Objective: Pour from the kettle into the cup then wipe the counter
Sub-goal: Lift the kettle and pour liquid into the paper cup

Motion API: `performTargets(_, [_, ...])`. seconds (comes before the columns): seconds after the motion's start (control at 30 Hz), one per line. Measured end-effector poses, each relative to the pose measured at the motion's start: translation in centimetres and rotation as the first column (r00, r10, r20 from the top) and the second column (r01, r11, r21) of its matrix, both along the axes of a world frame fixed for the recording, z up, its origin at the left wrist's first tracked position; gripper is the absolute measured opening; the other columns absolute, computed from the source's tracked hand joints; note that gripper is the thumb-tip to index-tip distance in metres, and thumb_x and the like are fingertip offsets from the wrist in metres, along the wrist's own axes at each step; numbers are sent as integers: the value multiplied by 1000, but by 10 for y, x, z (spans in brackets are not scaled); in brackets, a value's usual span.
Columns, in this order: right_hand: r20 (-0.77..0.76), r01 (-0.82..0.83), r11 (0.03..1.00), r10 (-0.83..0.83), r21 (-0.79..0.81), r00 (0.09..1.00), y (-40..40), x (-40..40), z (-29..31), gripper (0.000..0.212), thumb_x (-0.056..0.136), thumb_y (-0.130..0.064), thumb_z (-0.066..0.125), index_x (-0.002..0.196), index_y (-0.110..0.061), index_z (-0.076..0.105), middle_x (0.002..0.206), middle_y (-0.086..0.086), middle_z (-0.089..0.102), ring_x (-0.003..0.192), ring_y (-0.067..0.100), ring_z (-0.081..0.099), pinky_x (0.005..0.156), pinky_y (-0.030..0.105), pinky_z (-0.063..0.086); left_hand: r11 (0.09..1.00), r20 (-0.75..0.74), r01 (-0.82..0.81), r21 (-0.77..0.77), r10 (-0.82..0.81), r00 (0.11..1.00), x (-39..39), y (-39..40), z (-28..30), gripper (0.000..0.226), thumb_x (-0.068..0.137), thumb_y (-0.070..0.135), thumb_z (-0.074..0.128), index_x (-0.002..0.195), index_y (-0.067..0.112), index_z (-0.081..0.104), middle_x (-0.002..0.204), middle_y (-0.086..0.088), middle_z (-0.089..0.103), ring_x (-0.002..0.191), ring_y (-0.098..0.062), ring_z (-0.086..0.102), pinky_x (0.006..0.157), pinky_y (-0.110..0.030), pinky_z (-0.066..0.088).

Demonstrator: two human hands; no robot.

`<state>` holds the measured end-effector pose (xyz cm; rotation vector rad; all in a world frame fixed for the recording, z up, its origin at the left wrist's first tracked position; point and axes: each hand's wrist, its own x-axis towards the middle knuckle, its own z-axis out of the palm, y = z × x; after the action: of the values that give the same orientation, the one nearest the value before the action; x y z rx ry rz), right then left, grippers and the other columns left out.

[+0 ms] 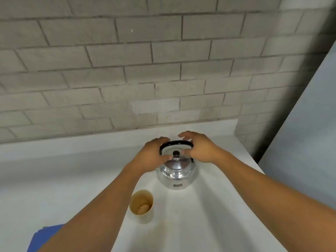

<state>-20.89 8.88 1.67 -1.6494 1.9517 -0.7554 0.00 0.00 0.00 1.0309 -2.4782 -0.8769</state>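
Observation:
A shiny metal kettle (176, 176) with a black arched handle and a black lid knob stands upright on the white counter (72, 170). My left hand (153, 154) curls around the left end of the handle, thumb by the lid knob. My right hand (199, 149) hovers over the handle's right end with fingers spread; whether it touches is unclear. A cream cup (141, 206), open and upright, stands in front of the kettle, just left of it. A blue cloth (45, 237) lies at the counter's near left, partly hidden by my left forearm.
A grey brick wall (127, 70) rises right behind the counter. A pale blue-grey panel (309, 133) stands at the right, past the counter's right edge.

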Motion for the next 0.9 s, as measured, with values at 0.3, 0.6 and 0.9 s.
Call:
performTargets(0.3, [148,56,995,-43,-81,988,-7,6,-13,16,93,-31,68,109,-30,73,97,-8,70,90,7,64,75,18,43,991,-56,-131,-24,129,990,1,-6,-9,13,101,15,63,107,19,75,92,-4,76,88,-24,71,77,-30,54])
performTargets(0.6, [210,32,995,-11,-96,978,-6,8,-14,15,95,-26,67,99,-40,70,95,-9,70,88,3,63,75,16,41,993,-45,-113,18,113,993,3,-6,-2,11,100,12,64,100,13,75,87,-11,74,78,-26,65,65,-22,43])
performTargets(0.9, [297,112,968,-42,-222,954,14,19,14,14,95,-26,66,103,-36,72,100,-12,74,92,-2,65,74,11,47,996,-212,-80,51,89,973,16,2,29,20,94,16,77,111,27,78,99,9,81,98,-6,74,88,-19,55])
